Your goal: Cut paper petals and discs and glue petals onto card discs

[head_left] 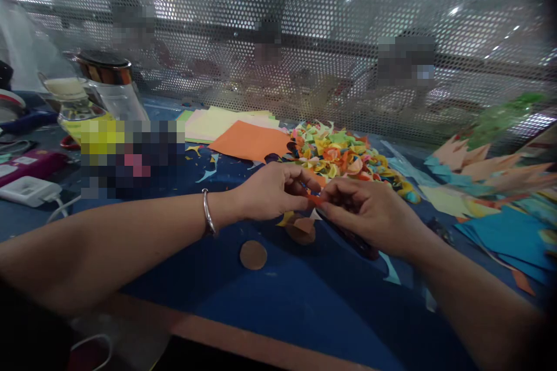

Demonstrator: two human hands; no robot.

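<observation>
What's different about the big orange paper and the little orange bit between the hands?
Size: the big orange paper is much larger; the little orange bit is tiny.
Place: the big orange paper lies partly over pale yellow sheets, while the little orange bit is at the fingertips, between the left hand and right hand.
Both are orange.

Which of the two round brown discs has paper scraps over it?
The scrap-covered disc is the one nearer the right hand; paper scraps partly cover it. The bare disc, lower left in the picture, shows its whole face.
</observation>
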